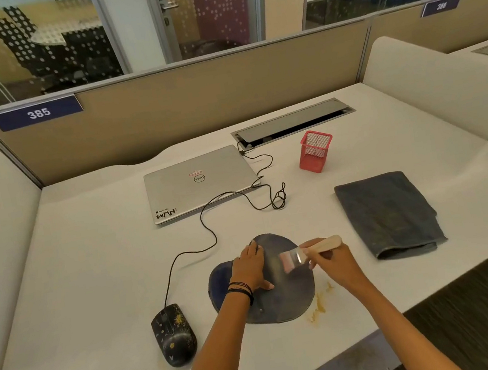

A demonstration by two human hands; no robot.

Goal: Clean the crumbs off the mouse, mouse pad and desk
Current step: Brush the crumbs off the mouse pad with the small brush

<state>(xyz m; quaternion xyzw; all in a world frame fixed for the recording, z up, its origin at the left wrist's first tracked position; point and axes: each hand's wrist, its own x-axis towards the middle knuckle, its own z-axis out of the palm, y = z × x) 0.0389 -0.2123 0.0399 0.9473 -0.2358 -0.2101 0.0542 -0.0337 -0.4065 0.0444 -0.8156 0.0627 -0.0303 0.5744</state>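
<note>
Left hand [250, 264] lay flat, fingers straight, pinning mouse pad [293, 291] near front edge of desk [91, 271]. Right hand [336, 263] gripped brush [309, 251] by wooden handle, bristles over pad's middle. Pad looked thin and soft, likely to slide or curl unless pressed down. Crumbs [317, 305] lay on desk just beside pad's right rim. More speckled mouse [173, 334], left of pad, untouched. Mouse looked light and hard, best held by sides.

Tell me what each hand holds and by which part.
The right hand grips the small pink-bristled wooden paintbrush by its pale handle. The left hand holds nothing; it rests flat on the dark rounded mouse pad.
</note>
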